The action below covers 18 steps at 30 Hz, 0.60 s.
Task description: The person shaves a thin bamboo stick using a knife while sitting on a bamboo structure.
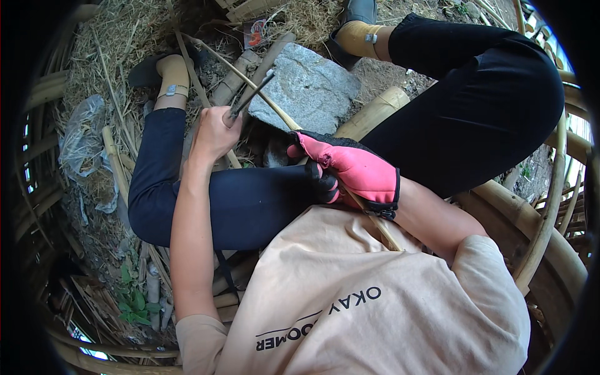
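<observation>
A seated person's bare left hand (215, 132), arm stretched forward, has its fingers wrapped around a dark knife (251, 97). The right hand (350, 167), in a pink glove, bends inward, gripping a thin bamboo strip (275, 106) that runs diagonally over a grey stone (309, 87).

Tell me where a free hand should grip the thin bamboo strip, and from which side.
Grip the bamboo strip on its bare stretch beside the grey stone, probably from its left side. The stone crowds its right side, the gloved right hand already covers the lower part, and the left hand holds a dark blade that meets the strip there.
</observation>
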{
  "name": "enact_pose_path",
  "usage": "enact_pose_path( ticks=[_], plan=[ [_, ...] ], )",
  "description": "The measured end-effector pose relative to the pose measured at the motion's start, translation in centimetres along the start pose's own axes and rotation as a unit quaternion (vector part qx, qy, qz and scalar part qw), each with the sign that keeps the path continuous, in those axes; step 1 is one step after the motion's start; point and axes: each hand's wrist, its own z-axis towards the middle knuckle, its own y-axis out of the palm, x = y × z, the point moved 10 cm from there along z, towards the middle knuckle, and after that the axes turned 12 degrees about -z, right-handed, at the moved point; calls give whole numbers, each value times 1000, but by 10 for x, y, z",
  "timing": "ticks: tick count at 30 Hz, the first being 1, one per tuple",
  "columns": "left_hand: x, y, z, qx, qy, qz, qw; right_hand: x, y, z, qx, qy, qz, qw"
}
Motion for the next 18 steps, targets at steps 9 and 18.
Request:
enact_pose_path(
  ticks=[9, 18],
  plan=[
    [-30, -10, 19, 30, -73, 27, 997, -5, -1, -4, 29, -7, 4, 1000],
    [-5, -5, 6, 7, -4, -9, 1000, -3, -3, -3, 32, -4, 7, 999]
  ],
)
